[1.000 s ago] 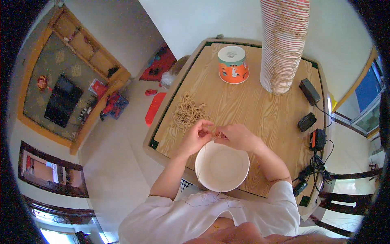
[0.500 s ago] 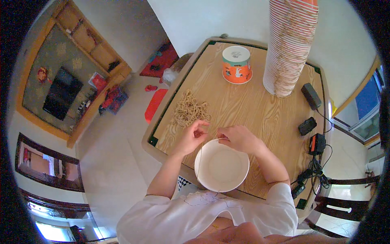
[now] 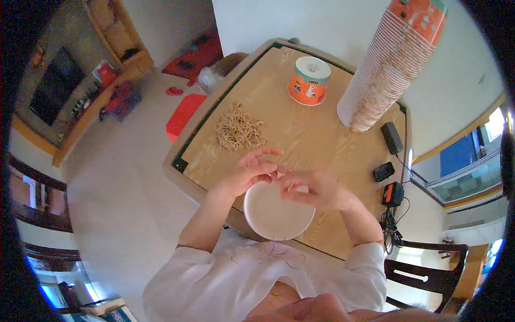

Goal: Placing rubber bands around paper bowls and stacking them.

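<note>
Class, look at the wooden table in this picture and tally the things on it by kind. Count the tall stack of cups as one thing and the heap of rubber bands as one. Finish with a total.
White bowl: 1
Heap of rubber bands: 1
Orange tub with white lid: 1
Tall stack of paper cups: 1
Black electronic devices: 3
Total: 7

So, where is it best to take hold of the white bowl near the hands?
Probably the near rim of the white bowl, reached from the person's side. It sits open side up and that edge is bare, while the left hand and right hand hover over the far edge.
</note>
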Available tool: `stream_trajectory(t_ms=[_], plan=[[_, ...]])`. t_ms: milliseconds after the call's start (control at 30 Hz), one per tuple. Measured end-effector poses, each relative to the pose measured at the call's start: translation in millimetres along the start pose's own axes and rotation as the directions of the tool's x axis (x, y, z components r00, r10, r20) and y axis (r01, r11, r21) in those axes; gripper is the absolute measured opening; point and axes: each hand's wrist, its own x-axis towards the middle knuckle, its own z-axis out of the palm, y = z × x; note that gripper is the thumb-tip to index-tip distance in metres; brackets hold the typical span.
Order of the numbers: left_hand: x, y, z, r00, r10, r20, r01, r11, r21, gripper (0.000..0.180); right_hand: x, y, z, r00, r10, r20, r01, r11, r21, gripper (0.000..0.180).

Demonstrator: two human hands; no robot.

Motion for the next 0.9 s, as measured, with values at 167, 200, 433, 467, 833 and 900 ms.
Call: stream_trajectory(t_ms=[167,200,433,467,833,900], plan=[[1.2,-13.9,0.5,0.994,0.104,0.014,-0.105,0.989,0.108,0.038,-11.7,3.6,44.7,0.995,0.084,0.044,-0.086,0.603,0.793,0.027],[0.1,-16.1,-0.8,0.987,0.156,-0.046,-0.141,0.963,0.23,0.037,-15.2,3.3,44.9,0.994,0.093,0.056,-0.102,0.608,0.787,0.027],[-16.5,-22.1,-13.9,0.917,0.384,-0.105,-0.067,0.409,0.91,0.032,-48.2,2.1,6.4,0.876,0.482,-0.005,-0.233,0.432,0.871,0.028],[-17.6,-21.5,-13.7,0.935,0.338,-0.105,-0.045,0.408,0.912,0.027,-48.7,5.0,7.3,0.837,0.543,-0.059,-0.259,0.489,0.833,0.029],[-11.4,-36.2,-21.4,0.917,0.389,-0.093,-0.075,0.395,0.916,0.014,-46.7,46.1,14.8,0.719,0.695,0.014,-0.426,0.424,0.799,0.015],[-4.5,-48.0,-32.5,0.871,0.479,-0.105,-0.145,0.456,0.878,0.014,-46.8,46.2,14.2,0.706,0.708,0.008,-0.429,0.419,0.8,0.015]])
